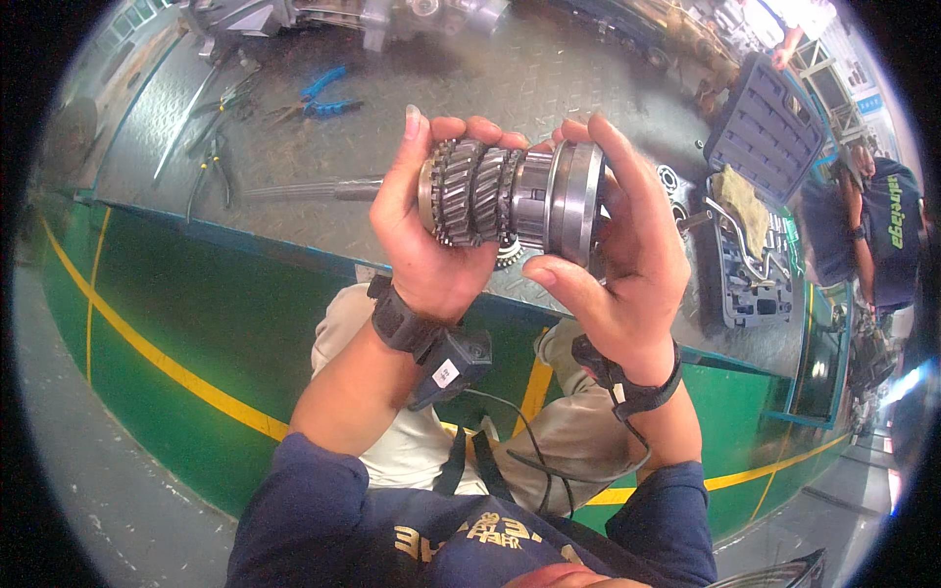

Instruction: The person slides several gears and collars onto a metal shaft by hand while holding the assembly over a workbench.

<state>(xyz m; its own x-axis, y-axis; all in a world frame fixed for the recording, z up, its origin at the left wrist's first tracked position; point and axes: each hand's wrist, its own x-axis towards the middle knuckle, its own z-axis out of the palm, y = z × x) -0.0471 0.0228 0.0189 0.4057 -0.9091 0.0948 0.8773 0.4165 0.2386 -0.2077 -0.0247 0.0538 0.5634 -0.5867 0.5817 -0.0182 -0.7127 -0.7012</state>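
Note:
A steel gear shaft (530, 196) lies level across both of my hands above the bench's near edge. My left hand (423, 250) cups its helical gears (473, 194) from below, thumb up on the left side and fingertips showing behind. Around the smooth grooved ring (576, 201) at the right end curls my right hand (637, 260), its thumb in front and fingers over the far side. A thin splined shaft end (309, 190) points out to the left, past my left hand. Below the gears a small toothed part (509, 255) shows, mostly hidden.
Blue-handled pliers (328, 96) and black-handled pliers (211, 178) lie on the metal bench (284, 147). To the right is an open tool case (750, 265) with a cloth (742, 211) and a wrench on it. Large metal housings (412, 15) line the back. Another person (872, 220) stands far right.

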